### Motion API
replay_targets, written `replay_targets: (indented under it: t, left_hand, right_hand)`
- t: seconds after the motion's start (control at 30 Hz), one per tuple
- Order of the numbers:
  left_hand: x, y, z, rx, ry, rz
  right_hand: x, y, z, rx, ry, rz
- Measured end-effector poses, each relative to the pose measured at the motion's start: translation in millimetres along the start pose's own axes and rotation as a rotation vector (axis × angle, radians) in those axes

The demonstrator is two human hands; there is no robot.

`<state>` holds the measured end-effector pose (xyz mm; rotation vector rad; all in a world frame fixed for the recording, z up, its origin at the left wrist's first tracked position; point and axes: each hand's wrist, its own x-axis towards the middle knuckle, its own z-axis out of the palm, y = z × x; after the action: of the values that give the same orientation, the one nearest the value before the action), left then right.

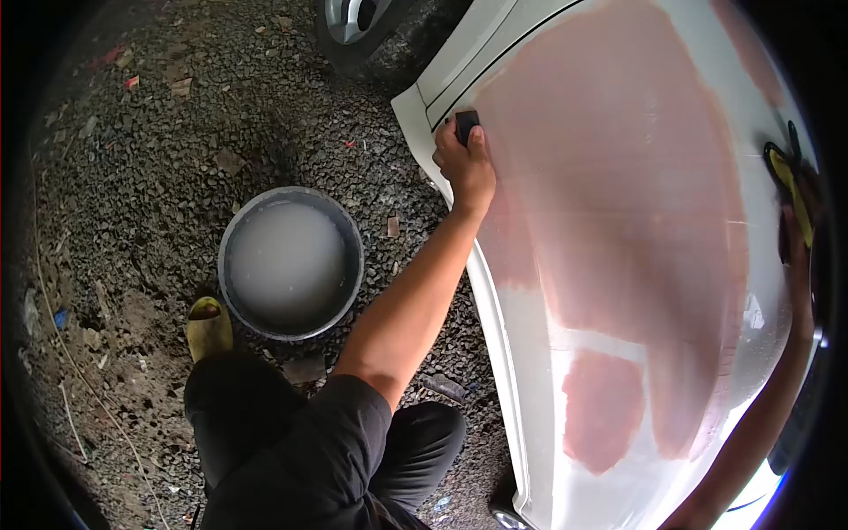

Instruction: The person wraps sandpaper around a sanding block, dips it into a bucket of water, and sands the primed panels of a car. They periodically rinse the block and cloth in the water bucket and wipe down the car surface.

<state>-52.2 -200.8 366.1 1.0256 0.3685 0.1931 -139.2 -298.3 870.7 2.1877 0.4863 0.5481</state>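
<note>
My left hand (465, 168) is closed around a small black sanding block (467, 126). It presses the block near the edge of a white car panel (601, 340), which has large, dull pinkish patches (618, 168) on it. At the far right, my bare right arm (751, 424) stretches up along the panel. My right hand (789, 231) is dark and distorted at the lens edge, by a yellow and black item (789, 181). What that item is, and exactly how the fingers hold it, I cannot make out.
A grey bucket (226, 256) of cloudy whitish water stands on dark gravel (168, 168) left of my arm. One yellow shoe (210, 331) shows beside it, below my bent knees. A car wheel (353, 22) is at the top. Bits of litter and a thin cord lie at left.
</note>
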Motion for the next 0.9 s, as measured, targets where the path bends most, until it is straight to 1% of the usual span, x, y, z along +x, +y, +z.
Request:
replay_targets:
  t: [0.07, 0.1, 0.13, 0.17, 0.2, 0.23, 0.3, 0.33, 0.37, 0.4, 0.5, 0.53, 0.57, 0.6, 0.63, 0.7, 0.73, 0.77, 0.8, 0.87, 0.9]
  left_hand:
    - [-33, -19, 7, -0.014, 0.032, 0.11]
    - [-74, -25, 10, -0.11, -0.042, -0.024]
    - [-119, -35, 13, -0.003, -0.009, 0.11]
    - [-164, -57, 13, 0.056, -0.024, 0.195]
    - [-183, -48, 4, 0.055, -0.084, 0.209]
    - [-177, -46, 2, -0.009, -0.096, 0.235]
    - [-134, -36, 14, 0.077, -0.026, 0.094]
    - [-90, -5, 9, 0.025, -0.047, -0.056]
    - [-45, -3, 9, 0.06, -0.016, 0.032]
    - [-4, 1, 7, 0.168, 0.0, 0.102]
    - [-15, 0, 4, 0.085, -0.028, 0.065]
    - [-56, 0, 7, 0.029, -0.039, 0.033]
    - [-100, -26, 17, 0.086, -0.014, 0.073]
    - [-140, -53, 17, 0.09, -0.047, 0.221]
    - [-172, -52, 9, 0.052, -0.089, 0.247]
    - [-163, -47, 9, 0.203, -0.033, 0.263]
    - [-133, -34, 13, 0.17, 0.006, 0.216]
    - [-86, -19, 16, 0.14, 0.035, 0.174]
    - [-29, -9, 12, 0.097, -0.026, 0.171]
    - [5, -6, 6, 0.066, -0.081, 0.175]
    - [2, -7, 5, 0.077, -0.077, 0.185]
  right_hand:
    - [-2, 7, 0, 0.011, -0.002, -0.031]
    - [2, 9, 2, 0.017, 0.006, -0.054]
    - [2, 2, 3, 0.052, 0.017, -0.012]
    - [0, -8, 4, 0.088, 0.024, 0.03]
    - [-1, -15, 3, 0.124, 0.031, 0.071]
    - [0, -9, 1, 0.066, 0.014, 0.022]
    - [3, 12, -3, -0.053, -0.018, -0.081]
    - [3, 9, -4, -0.086, -0.013, -0.085]
    - [4, 3, -5, -0.118, -0.011, -0.086]
    - [3, -1, -6, -0.149, -0.009, -0.086]
    - [4, -1, -9, -0.146, -0.019, -0.115]
    - [6, 1, -11, -0.15, -0.014, -0.127]
    - [7, 4, -10, -0.149, -0.018, -0.142]
    - [6, 6, -9, -0.146, -0.026, -0.155]
    - [4, 10, -6, -0.132, -0.028, -0.14]
    - [1, 17, -4, -0.112, -0.029, -0.12]
    - [4, 16, -4, -0.128, -0.039, -0.133]
    - [4, 13, -6, -0.144, -0.051, -0.134]
    - [2, 10, -9, -0.162, -0.061, -0.131]
    - [-1, -9, -5, -0.077, -0.019, -0.052]
    - [0, -14, -3, -0.034, 0.005, -0.012]
